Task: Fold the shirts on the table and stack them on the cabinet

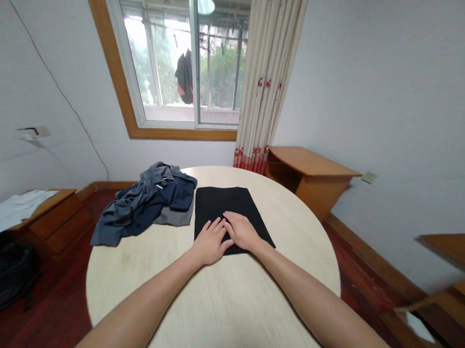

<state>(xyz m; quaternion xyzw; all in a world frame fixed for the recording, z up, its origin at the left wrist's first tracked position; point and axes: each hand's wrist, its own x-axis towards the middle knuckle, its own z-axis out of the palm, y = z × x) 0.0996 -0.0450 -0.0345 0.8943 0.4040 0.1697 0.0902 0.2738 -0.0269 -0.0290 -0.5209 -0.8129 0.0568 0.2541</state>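
Note:
A piece of black cloth point(224, 199), folded into a flat, near-rectangular shape, lies on the round pale table point(239, 308). My left hand point(211, 242) rests palm down on its near left part, fingers stretched out and the thumb pointing right. Flat on the middle of the cloth, my right hand point(241, 229) has its fingers pointing left, close to or touching the left fingertips. Neither hand grips anything. Left of the black cloth is a crumpled heap of dark blue and grey clothes point(148, 199).
The clothes heap hangs over the table's left edge. Behind the table are a window point(191, 67), a curtain point(270, 78) and a wooden desk point(313, 164). A drawer cabinet point(65, 219) and a black bag point(9, 271) stand at left. More wooden furniture point(458, 250) is at right.

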